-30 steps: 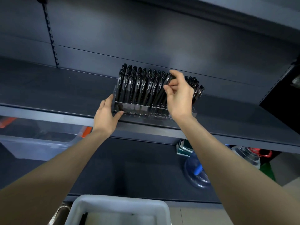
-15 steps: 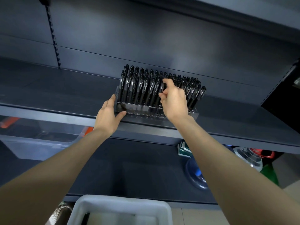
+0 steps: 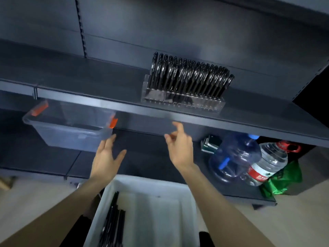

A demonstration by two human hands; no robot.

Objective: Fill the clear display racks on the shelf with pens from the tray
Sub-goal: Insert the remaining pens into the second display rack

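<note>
Both my left hand (image 3: 106, 158) and right hand (image 3: 180, 148) hang empty mid-frame, fingers loose. Pen rack (image 3: 183, 98) upper right looks packed; leftover pens (image 3: 113, 223) sit in the white tray (image 3: 156, 186) at the bottom. Forcing more in could tip it.

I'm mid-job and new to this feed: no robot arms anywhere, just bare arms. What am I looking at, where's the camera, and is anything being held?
There is no machine here. A person works with two bare hands, and every picture comes from one wide-angle camera worn on the head, looking forward and down.

In the current picture the left hand and the right hand are both open and hold nothing. They are in the air below the front edge of the shelf.

On that shelf stands a clear display rack packed with upright black pens. Nearest the camera is the white tray, with loose black pens lying along its left side.

Under the shelf, to the left, is a clear storage bin with orange latches. To the right are a blue water jug and a red-labelled water bottle.
</note>
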